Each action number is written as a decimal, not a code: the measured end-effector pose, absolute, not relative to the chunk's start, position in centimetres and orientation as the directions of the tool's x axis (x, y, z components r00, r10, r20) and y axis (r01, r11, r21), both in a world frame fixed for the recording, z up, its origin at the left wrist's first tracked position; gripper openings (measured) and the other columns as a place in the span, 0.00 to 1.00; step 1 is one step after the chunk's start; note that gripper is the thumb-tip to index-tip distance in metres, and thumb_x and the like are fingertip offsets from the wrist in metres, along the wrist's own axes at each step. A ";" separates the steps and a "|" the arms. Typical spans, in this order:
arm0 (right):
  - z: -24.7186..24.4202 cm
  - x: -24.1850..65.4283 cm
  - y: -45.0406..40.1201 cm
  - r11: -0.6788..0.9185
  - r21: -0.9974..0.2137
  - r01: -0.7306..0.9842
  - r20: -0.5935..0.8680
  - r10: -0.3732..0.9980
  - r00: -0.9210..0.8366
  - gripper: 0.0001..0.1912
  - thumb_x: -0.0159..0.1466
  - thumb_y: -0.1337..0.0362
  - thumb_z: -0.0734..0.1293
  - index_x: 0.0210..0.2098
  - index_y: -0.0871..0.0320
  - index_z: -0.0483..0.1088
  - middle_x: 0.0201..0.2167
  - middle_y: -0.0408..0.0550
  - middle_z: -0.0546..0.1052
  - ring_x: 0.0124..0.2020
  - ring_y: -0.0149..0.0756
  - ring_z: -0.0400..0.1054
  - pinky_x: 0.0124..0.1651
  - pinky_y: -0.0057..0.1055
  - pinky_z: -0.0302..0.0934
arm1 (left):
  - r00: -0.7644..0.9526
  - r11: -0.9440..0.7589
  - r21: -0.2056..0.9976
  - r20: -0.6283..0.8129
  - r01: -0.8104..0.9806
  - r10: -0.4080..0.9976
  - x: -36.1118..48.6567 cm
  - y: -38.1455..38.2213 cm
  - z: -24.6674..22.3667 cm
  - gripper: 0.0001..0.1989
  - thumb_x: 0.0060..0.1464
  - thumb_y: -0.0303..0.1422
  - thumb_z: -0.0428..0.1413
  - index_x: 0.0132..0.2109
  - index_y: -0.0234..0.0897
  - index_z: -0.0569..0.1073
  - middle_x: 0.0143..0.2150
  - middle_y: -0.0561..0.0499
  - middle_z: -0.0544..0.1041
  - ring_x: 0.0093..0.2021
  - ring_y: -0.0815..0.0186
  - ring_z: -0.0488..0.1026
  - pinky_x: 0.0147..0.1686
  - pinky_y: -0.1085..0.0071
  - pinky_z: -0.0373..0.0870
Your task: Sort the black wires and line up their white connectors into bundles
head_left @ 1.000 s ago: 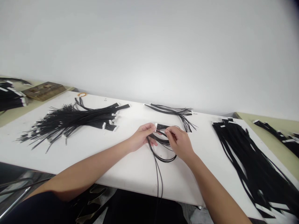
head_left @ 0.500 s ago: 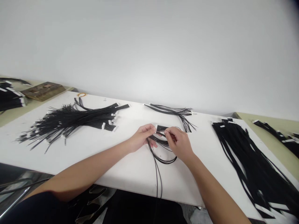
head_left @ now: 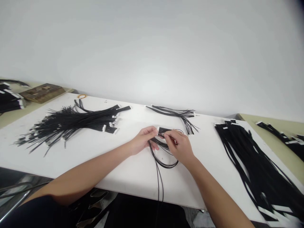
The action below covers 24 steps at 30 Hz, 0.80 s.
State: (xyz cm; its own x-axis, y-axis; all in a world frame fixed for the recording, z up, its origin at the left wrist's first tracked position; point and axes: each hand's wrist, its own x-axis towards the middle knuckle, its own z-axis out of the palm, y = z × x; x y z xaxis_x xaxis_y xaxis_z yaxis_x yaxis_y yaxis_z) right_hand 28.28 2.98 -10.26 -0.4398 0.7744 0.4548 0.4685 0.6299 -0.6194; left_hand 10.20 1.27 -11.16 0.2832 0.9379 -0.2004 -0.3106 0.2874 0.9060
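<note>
You've got your L hand [head_left: 144, 139] partly curled, thumb + forefinger pinching a white connector [head_left: 157, 130] above the middle of the white tabletop [head_left: 133, 179], near its front half; lower fingers are looser, under the black wires [head_left: 163, 164]. Your R hand [head_left: 179, 145] is just beside it, thumb + forefinger tips closed together at the wires close to the connector, other fingers folded in; can't tell which strand or how many you've got. Connector's the housing here: a flat row of wires runs out of its R side, but too small to tell which slots are filled. Below your hands the wires loop round, w/ a couple of strands hanging past the front edge.

On your L, a big cable pile [head_left: 80, 122], white housings mostly at its R end, loose ends fanned L. Behind it, an orange ring [head_left: 82, 96]. Further L on the yellowish side tabletop [head_left: 10, 117]: a wooden block [head_left: 42, 93] w/ recesses, contents unclear, next to more cables [head_left: 9, 99]. Back centre, a small bundle [head_left: 169, 111], ends splayed. On your R, a long cable stack [head_left: 254, 158], white pcs at both ends.
</note>
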 end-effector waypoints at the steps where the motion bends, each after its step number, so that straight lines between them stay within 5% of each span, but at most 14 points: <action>1: -10.3 28.3 3.0 0.634 -0.619 0.465 0.459 0.771 -0.441 0.09 0.65 0.64 0.58 0.32 0.55 0.69 0.27 0.45 0.72 0.23 0.30 0.58 0.29 0.27 0.55 | 0.283 0.285 0.908 -0.200 -0.306 0.938 10.2 1.3 -11.2 0.14 0.52 0.41 0.56 0.34 0.35 0.64 0.39 0.48 0.76 0.22 0.67 0.75 0.21 0.74 0.68; 18: -10.7 28.4 3.6 0.666 -0.613 0.425 0.522 0.745 -0.415 0.08 0.64 0.64 0.60 0.35 0.56 0.71 0.28 0.44 0.73 0.24 0.27 0.62 0.27 0.26 0.57 | 0.261 0.304 0.870 -0.212 -0.389 0.942 10.3 1.6 -11.2 0.13 0.51 0.39 0.57 0.34 0.34 0.65 0.40 0.47 0.76 0.20 0.68 0.74 0.19 0.75 0.67; 24: -9.6 29.2 4.1 0.518 -0.754 0.403 0.530 0.843 -0.091 0.12 0.63 0.58 0.61 0.41 0.57 0.69 0.30 0.46 0.72 0.25 0.28 0.63 0.26 0.26 0.60 | 0.086 0.279 0.755 -0.285 -0.594 0.955 9.8 2.4 -11.1 0.13 0.48 0.38 0.60 0.35 0.35 0.66 0.36 0.51 0.77 0.19 0.70 0.73 0.16 0.76 0.66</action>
State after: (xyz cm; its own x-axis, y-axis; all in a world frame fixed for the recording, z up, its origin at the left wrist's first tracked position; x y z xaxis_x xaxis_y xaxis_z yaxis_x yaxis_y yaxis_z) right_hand 29.16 4.12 -9.63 -0.0912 0.8429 0.5302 0.4032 0.5181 -0.7543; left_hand 9.76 2.36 -11.14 0.0861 0.9546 -0.2851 -0.5939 0.2789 0.7546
